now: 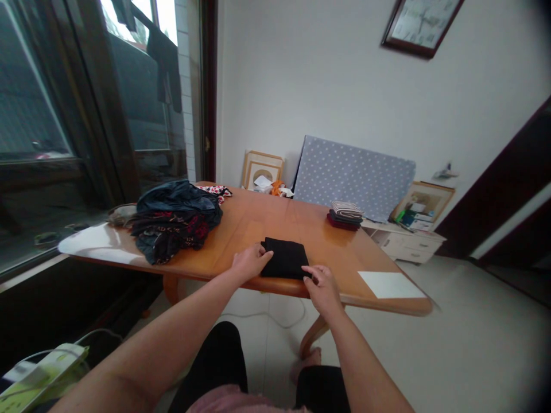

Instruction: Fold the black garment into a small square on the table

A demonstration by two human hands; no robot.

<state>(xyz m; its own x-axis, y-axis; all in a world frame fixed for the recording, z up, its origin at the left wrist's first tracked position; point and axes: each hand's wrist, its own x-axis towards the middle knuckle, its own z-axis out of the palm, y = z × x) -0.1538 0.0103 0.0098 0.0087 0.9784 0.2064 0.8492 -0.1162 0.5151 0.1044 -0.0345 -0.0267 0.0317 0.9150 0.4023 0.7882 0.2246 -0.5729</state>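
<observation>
A folded black garment [284, 258] lies as a compact rectangle near the front edge of the wooden table [245, 215]. At its left side is my left hand [253, 261], with the thumb and fingers closed on the folded edge. My right hand [322, 289] grips the lower right corner between thumb and fingers. The garment's exact kind does not show. To the left is a loose heap of dark clothes [176, 218], some blue and some patterned. Farther back on the right sits a small stack of folded clothes [344, 215], striped on top and dark red at the bottom.
A white sheet [391, 284] lies at the table's right front corner. Behind the table are a dotted grey-blue cover [353, 175], a framed picture [262, 167] and a low white cabinet [411, 246]. A power strip [47, 373] with cables is at lower left.
</observation>
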